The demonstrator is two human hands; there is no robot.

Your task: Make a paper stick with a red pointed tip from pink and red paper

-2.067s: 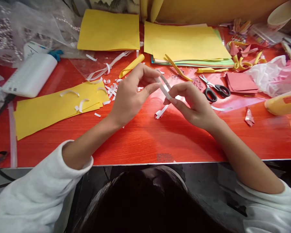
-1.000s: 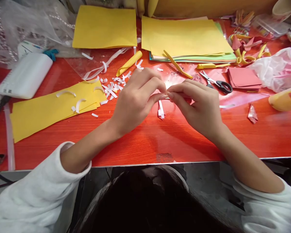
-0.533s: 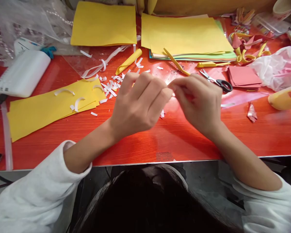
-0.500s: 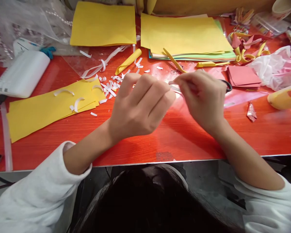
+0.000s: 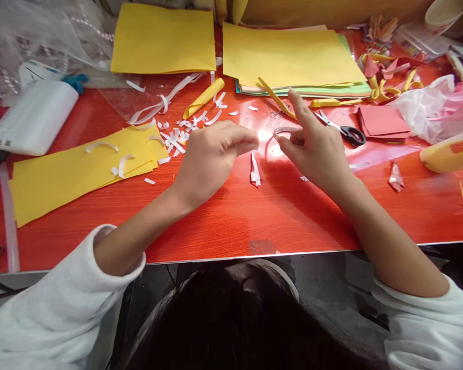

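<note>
My left hand (image 5: pixel 214 164) is closed in a pinch above the red table (image 5: pixel 216 231). What its fingertips hold, if anything, is too small to make out. Just below those fingertips is a narrow white paper strip (image 5: pixel 255 171). My right hand (image 5: pixel 312 141) has its index finger stretched forward and its thumb apart from it. A thin curled strip (image 5: pixel 283 130) lies by the right thumb tip, partly behind the hand; whether it sticks to the thumb I cannot tell. Beyond the right hand, black-handled scissors (image 5: pixel 352 135) rest on the table.
Yellow sheets (image 5: pixel 162 38) and a paper stack (image 5: pixel 293 56) lie at the back. Yellow strips (image 5: pixel 81 169), white scraps (image 5: pixel 175 139) and a white power bank (image 5: pixel 34 118) are on the left. A rolled yellow paper (image 5: pixel 204 97) is mid-table; red paper squares (image 5: pixel 384 122) sit at right.
My hands have drawn apart; the right index finger has opened out and points forward. The left hand has turned into a pinch. The scissors and the white strip below it now show.
</note>
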